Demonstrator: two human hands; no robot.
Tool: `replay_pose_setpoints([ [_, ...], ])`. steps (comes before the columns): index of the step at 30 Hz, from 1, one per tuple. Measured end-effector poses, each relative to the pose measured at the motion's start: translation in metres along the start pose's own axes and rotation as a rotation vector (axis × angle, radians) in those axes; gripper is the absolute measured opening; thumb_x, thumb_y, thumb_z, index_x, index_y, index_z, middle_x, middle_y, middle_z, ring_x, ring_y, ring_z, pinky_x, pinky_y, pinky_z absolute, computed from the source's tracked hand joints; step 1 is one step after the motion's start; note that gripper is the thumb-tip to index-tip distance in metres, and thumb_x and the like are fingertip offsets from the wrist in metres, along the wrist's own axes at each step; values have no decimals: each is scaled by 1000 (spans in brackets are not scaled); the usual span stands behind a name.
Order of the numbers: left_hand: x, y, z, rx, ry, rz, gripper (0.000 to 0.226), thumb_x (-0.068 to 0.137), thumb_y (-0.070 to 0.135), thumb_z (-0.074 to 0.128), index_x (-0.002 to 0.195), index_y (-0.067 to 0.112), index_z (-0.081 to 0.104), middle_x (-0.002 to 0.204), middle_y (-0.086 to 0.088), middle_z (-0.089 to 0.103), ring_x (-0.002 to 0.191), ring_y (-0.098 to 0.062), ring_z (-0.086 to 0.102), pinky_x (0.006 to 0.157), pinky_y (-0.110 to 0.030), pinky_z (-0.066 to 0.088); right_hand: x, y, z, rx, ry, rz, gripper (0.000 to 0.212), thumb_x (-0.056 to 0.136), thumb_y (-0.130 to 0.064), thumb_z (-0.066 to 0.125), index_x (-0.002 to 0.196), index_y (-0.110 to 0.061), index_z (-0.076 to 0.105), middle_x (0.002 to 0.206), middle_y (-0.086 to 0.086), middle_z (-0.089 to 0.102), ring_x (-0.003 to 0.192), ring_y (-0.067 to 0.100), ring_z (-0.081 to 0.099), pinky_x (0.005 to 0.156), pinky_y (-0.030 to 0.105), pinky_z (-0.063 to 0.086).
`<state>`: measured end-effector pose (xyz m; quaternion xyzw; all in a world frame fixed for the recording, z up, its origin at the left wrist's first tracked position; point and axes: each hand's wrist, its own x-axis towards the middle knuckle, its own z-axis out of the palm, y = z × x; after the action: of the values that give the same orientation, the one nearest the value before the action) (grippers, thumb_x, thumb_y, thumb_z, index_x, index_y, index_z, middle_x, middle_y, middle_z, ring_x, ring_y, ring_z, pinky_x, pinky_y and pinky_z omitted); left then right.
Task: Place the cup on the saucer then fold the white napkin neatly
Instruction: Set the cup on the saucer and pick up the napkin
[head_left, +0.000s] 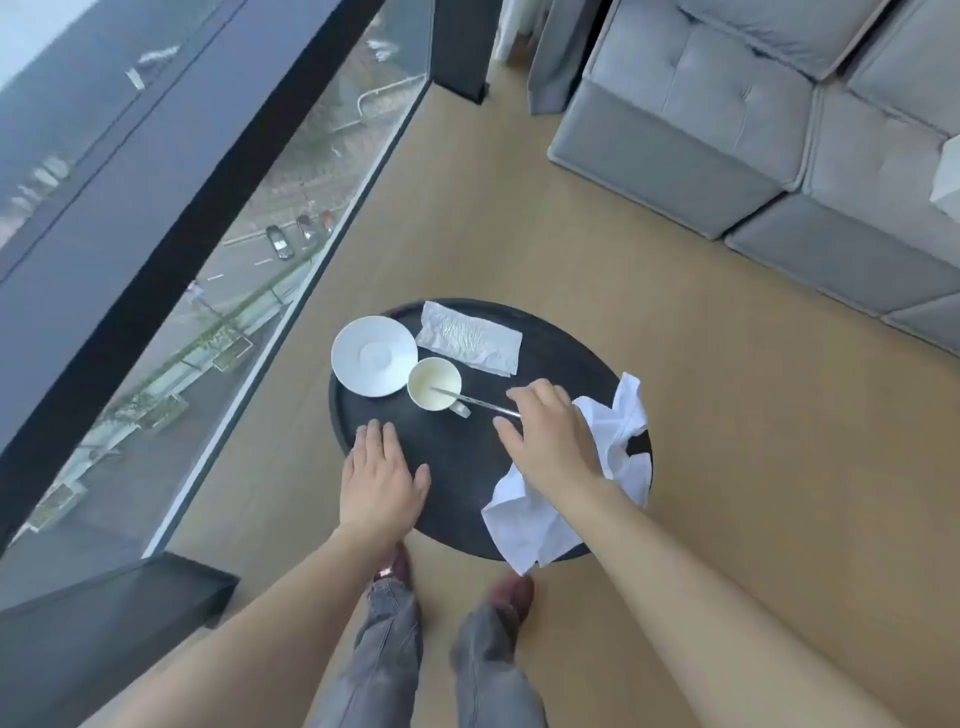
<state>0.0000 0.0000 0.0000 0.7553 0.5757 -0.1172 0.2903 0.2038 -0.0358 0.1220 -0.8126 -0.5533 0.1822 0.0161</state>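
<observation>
A: What is sitting on the round black table (457, 457)?

B: A white saucer (374, 355) is lying at the far left of it, bare. The cup (435, 384) is standing on the tabletop just beside the saucer, at its near right edge, close enough that they may be touching. It is not sitting on the saucer.

A: Is anything resting in the cup?

B: A spoon (475, 401) is leaning in it, its handle pointing right toward the person's right hand (550, 441).

A: And the white napkin (576, 483)?

B: It is lying crumpled along the right side of the table, with one corner hanging over the near edge. A second, flatter piece of paper towel (467, 339) is lying beyond the cup, at the far side.

A: What is the right hand doing?

B: It is hovering over the table just left of the napkin, fingers spread and slightly curled, gripping nothing. The fingertips are sitting right at the end of the spoon handle; whether they are touching it is not clear.

A: And the left hand (382, 480)?

B: It is lying flat, palm down, at the near left rim of the table, fingers open and holding nothing.

A: What is surrounding the table?

B: A wooden floor (675, 415) is showing under it, a grey sofa (753, 130) is standing at the upper right, and a large window (249, 260) is running along the left.
</observation>
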Motion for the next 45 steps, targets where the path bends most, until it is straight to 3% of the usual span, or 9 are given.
replay_pose_setpoints([
  [4, 27, -3, 26, -66, 101, -28, 78, 100, 46, 43, 162, 4, 19, 172, -17, 16, 159, -33, 10, 128, -46, 14, 23, -6, 20, 18, 4, -66, 20, 100, -22, 56, 96, -5, 65, 96, 9, 59, 89, 30, 52, 74, 45, 49],
  [7, 32, -3, 49, -86, 179, -52, 76, 100, 44, 45, 161, 3, 22, 171, -17, 20, 159, -34, 13, 127, -48, 15, 27, -1, 27, 27, -19, -121, 20, 101, -17, 54, 88, -4, 62, 90, 9, 55, 82, 28, 49, 68, 41, 46],
  [12, 36, 0, 71, -26, 281, -97, 77, 100, 46, 43, 160, 4, 22, 171, -16, 21, 159, -32, 12, 127, -45, 6, 33, 10, 19, 38, -25, -155, 19, 100, -13, 51, 83, -6, 57, 87, 6, 52, 79, 26, 47, 67, 39, 43],
  [18, 39, 5, 79, 47, 357, -129, 78, 96, 44, 44, 159, 1, 27, 169, -19, 26, 158, -33, 17, 128, -47, 9, 38, 72, -5, 195, 94, -136, 17, 91, -1, 55, 82, -15, 53, 84, -3, 52, 80, 22, 48, 66, 36, 40],
  [23, 40, 6, 80, 67, 381, -158, 79, 95, 45, 43, 160, 2, 29, 169, -18, 28, 158, -31, 18, 128, -47, 12, 93, 125, 29, 273, 124, -166, 20, 90, 2, 59, 82, -16, 60, 81, -9, 53, 81, 21, 44, 74, 40, 40],
  [30, 42, 7, 84, 73, 454, -159, 78, 93, 43, 45, 157, 1, 33, 167, -19, 31, 157, -33, 23, 128, -46, 13, 146, 167, 93, 233, 30, -130, 14, 95, -10, 60, 88, -22, 65, 89, -10, 60, 93, 23, 48, 80, 41, 33],
  [36, 42, 7, 84, 85, 444, -169, 78, 94, 45, 44, 159, 3, 31, 168, -17, 30, 158, -31, 20, 128, -45, 11, 143, 169, 96, 129, 39, -173, 4, 93, -15, 66, 95, -19, 67, 96, -4, 63, 93, 26, 52, 78, 41, 34],
  [39, 41, 8, 83, 81, 435, -170, 78, 94, 45, 44, 159, 3, 31, 168, -17, 30, 158, -31, 21, 128, -45, 11, 131, 151, 90, 100, 74, -227, 10, 89, -20, 69, 99, -17, 67, 99, -2, 64, 93, 27, 54, 78, 42, 39],
  [45, 41, 7, 83, 75, 432, -160, 79, 94, 46, 44, 159, 3, 30, 168, -17, 29, 158, -30, 20, 128, -45, 11, 83, 56, 103, 455, -54, -305, 36, 81, -46, 71, 102, -17, 67, 89, -12, 50, 70, 7, 52, 66, 22, 44],
])
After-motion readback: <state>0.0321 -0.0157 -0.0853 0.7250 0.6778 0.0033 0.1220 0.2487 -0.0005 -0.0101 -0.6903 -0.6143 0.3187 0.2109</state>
